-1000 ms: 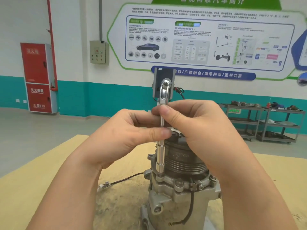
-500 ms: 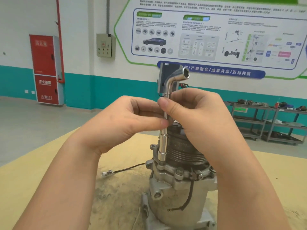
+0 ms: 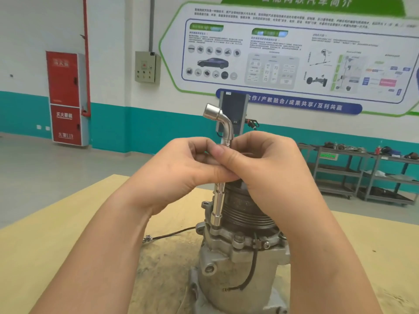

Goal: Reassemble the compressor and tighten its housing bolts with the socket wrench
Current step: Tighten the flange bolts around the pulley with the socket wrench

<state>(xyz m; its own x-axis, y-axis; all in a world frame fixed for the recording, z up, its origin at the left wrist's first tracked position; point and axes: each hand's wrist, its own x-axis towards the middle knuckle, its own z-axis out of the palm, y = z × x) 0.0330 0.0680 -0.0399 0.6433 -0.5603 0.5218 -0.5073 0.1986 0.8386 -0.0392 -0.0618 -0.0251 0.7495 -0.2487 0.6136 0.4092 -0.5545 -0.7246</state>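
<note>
A grey metal compressor (image 3: pixel 235 264) stands upright on the yellow table (image 3: pixel 68 241), its ribbed pulley at the top. A chrome L-shaped socket wrench (image 3: pixel 217 207) stands vertically with its lower end on a housing bolt at the compressor's upper left flange. Its bent top socket points left. My left hand (image 3: pixel 181 171) and my right hand (image 3: pixel 267 168) both pinch the wrench shaft at mid-height, fingertips touching each other. The bolt head under the socket is hidden.
A black wire with a connector (image 3: pixel 147 239) trails left from the compressor over the table. A phone on a stand (image 3: pixel 233 112) rises behind the wrench. Metal shelf carts (image 3: pixel 362 175) stand at the right wall, a red fire cabinet (image 3: pixel 65 98) at the left.
The wrench has turned about its vertical axis: its bent top pointed toward me, then right, and now points left. Both hands stay on the shaft.
</note>
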